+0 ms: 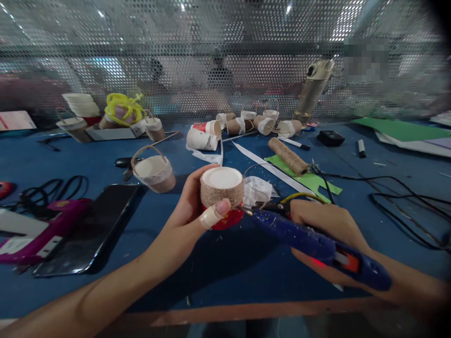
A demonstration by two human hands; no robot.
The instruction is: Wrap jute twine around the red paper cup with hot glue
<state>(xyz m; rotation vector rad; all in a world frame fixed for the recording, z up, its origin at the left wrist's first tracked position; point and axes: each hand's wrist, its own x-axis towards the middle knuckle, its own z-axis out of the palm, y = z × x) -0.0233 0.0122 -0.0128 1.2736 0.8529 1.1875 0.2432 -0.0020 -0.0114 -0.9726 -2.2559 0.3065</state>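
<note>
My left hand (pixel 197 211), a bandage round its thumb, is closed on an upside-down paper cup (pixel 222 178). Brown twine wraps the upper part of the cup, and red printed paper shows below it. In my right hand (pixel 327 220) is a blue hot glue gun (pixel 296 234); its metal nozzle is at or very near the lower edge of the twine. Scissors (pixel 282 204) with yellow-and-black handles lie just behind the glue gun, partly hidden by it. Crumpled white lace (pixel 259 190) rests beyond the cup.
A twine roll (pixel 289 156) lies on green paper (pixel 324 185). Left of my hand stands a twine-covered basket (pixel 155 173); a phone (pixel 91 230) lies nearer. Several cups and baskets line the back, beside a bottle (pixel 313 89). A black cable (pixel 380 206) loops at right.
</note>
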